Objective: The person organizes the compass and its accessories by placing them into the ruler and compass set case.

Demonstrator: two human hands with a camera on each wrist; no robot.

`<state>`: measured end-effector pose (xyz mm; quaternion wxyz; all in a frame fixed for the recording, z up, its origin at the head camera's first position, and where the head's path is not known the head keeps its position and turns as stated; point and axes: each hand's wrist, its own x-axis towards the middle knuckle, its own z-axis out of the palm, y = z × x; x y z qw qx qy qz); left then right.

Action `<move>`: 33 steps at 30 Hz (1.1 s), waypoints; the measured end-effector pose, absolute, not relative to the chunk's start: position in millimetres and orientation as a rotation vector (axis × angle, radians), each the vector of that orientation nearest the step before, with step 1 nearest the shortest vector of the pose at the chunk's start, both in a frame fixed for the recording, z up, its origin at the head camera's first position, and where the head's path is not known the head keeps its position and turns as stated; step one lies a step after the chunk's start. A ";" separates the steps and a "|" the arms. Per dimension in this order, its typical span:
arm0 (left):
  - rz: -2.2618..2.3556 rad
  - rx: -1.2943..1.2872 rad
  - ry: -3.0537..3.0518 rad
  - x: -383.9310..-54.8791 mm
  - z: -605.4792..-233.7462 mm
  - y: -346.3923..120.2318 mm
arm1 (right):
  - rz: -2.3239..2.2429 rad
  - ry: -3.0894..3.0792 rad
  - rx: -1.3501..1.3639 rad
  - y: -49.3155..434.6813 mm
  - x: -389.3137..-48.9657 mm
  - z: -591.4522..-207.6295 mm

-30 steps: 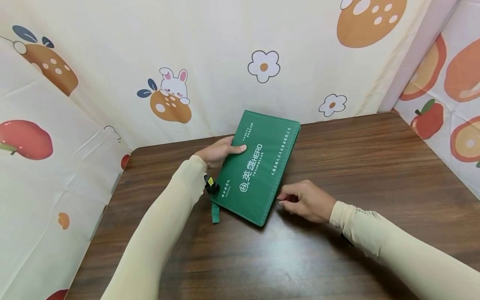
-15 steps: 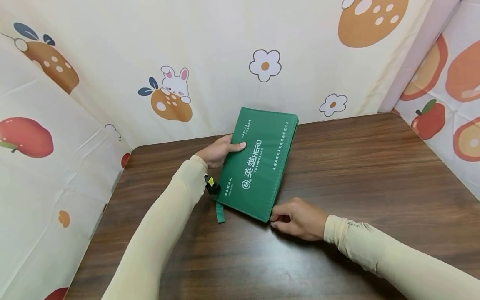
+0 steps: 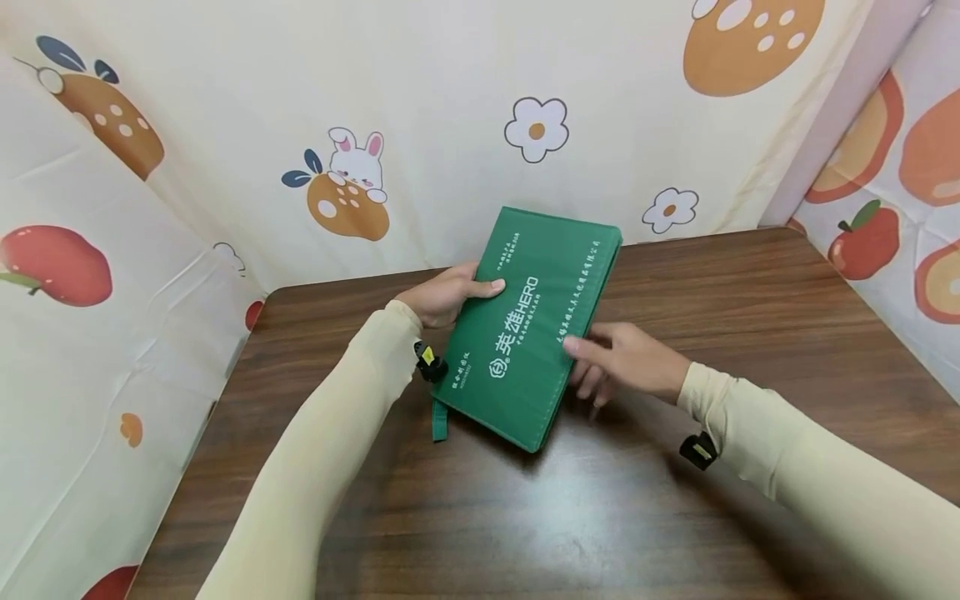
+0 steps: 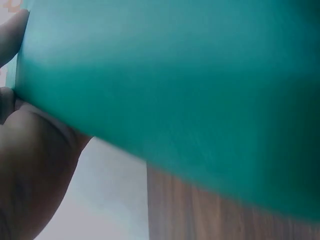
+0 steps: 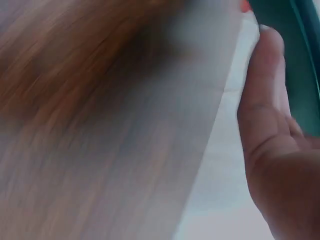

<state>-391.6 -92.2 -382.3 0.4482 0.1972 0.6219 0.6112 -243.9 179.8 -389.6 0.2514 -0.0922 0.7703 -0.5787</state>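
A flat green case (image 3: 525,325) with white lettering, including "HERO", is held tilted over the brown table in the head view. My left hand (image 3: 446,296) grips its left edge, thumb on the cover and the other fingers hidden underneath. Beside the right edge is my right hand (image 3: 630,358); its thumb reaches the cover's edge, and the other fingers hang loose and blurred below. A short green strap (image 3: 439,421) dangles from the near left corner. Green cover (image 4: 165,95) fills most of the left wrist view. In the right wrist view, straight fingers (image 5: 265,95) lie alongside the green.
The wood-grain table (image 3: 465,525) extends around the case. Behind it hangs a cream curtain (image 3: 450,108) printed with fruit, flowers and a rabbit. More printed cloth (image 3: 922,167) borders the right side, and the left side has the same kind of covering.
My right hand slid to the near right corner, then moved up along the right edge, its pinched fingers opening out. The case shifted slightly right in my left hand's grip.
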 end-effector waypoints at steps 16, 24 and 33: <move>1.388 0.492 1.719 -379.5 -358.4 -75.8 | -2.077 1.815 -0.148 165.4 -244.6 -401.1; 1.238 0.546 2.427 -342.0 -344.9 -106.4 | -2.354 1.671 -0.062 166.4 -242.5 -396.4; 1.129 0.925 2.919 -278.3 -370.8 -132.3 | -2.484 1.589 0.092 168.0 -245.2 -397.9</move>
